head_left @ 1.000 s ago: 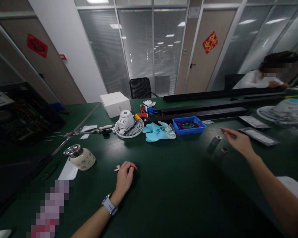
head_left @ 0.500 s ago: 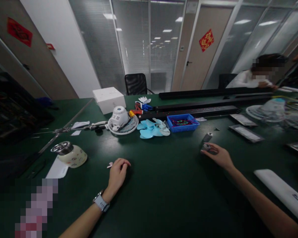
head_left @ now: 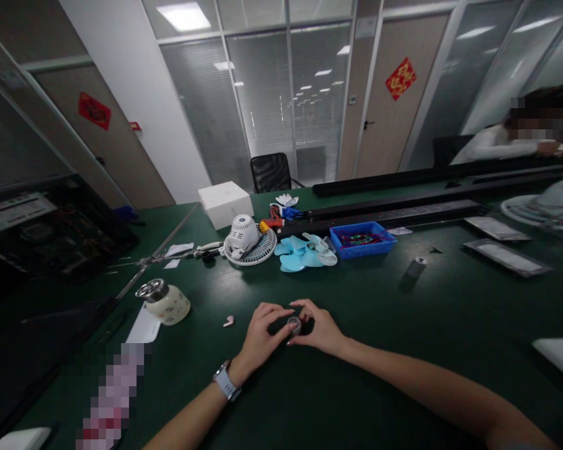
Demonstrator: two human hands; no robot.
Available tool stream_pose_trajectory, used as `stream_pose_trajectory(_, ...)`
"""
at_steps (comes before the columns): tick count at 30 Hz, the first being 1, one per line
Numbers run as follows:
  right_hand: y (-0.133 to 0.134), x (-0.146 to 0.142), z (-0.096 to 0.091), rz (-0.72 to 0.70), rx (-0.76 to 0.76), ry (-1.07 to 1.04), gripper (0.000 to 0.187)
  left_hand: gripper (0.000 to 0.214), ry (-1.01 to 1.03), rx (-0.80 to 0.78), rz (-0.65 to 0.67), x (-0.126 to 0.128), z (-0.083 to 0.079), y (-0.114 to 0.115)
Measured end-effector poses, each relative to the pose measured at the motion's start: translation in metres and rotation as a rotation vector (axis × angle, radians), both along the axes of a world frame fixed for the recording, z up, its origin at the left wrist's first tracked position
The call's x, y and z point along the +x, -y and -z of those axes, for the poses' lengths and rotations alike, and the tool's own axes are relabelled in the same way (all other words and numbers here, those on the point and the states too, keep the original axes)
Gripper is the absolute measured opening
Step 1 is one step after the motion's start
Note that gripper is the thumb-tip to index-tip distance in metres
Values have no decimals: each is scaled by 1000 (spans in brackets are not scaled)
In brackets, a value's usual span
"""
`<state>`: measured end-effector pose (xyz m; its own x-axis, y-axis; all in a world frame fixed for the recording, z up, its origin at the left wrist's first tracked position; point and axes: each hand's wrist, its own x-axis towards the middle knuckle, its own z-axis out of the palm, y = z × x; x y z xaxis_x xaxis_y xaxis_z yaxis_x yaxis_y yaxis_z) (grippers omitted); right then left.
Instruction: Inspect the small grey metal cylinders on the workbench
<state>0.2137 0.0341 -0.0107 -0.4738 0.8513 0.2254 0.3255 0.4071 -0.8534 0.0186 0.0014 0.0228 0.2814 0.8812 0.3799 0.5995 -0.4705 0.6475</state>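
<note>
A small grey metal cylinder (head_left: 294, 325) is between my two hands, low over the table. My right hand (head_left: 323, 330) curls around it from the right, thumb and fingers closed on it. From the left, the thumb and bent fingers of my left hand (head_left: 261, 336) meet the same cylinder; their tips partly cover it. A watch with a pale strap (head_left: 228, 381) is on my left wrist. A second grey cylinder (head_left: 417, 267) stands apart on the table, farther right. Left of my left hand lies a small pale pink piece (head_left: 229, 321), resembling an earbud.
Beyond my hands are light-blue fan blades (head_left: 304, 253), a white fan body on its grille (head_left: 248, 240), and a blue tray (head_left: 363, 244) with wires. A cream bottle (head_left: 169, 305) stands left. Long black rails (head_left: 403, 215) lie across the back. A person (head_left: 492, 144) sits far right.
My right hand has brought one cylinder leftward, leaving the other standing. My left hand has left the pink piece and met it. The view has shifted slightly left.
</note>
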Motion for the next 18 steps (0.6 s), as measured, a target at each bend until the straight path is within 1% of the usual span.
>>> stream_pose_trajectory(2, 0, 0, 3, 0, -16, -24, 80, 22, -19, 0, 19, 7, -5, -4)
stream_pose_trajectory(5, 0, 3, 3, -10, -23, -35, 79, 17, -42, 49, 17, 10, -14, -8)
stream_pose_trajectory(7, 0, 4, 1, -10, -13, -19, 77, 18, -23, 86, -26, 5, -17, -9)
stream_pose_trajectory(9, 1, 4, -2, -11, 1, 3, 75, 20, -7, 103, -110, -5, -15, -9)
stream_pose_trajectory(11, 1, 4, -4, -21, 14, 19, 70, 20, -43, 96, -200, -18, -7, -9)
stream_pose_trajectory(13, 1, 5, -6, -34, 22, 29, 66, 19, -116, 66, -259, -31, 7, -7)
stream_pose_trajectory(16, 1, 4, -6, -33, 20, 25, 63, 18, -220, 14, -268, -41, 27, -5)
stream_pose_trajectory(18, 2, 3, -7, -32, 10, 27, 62, 19, -268, 8, -264, -42, 35, -3)
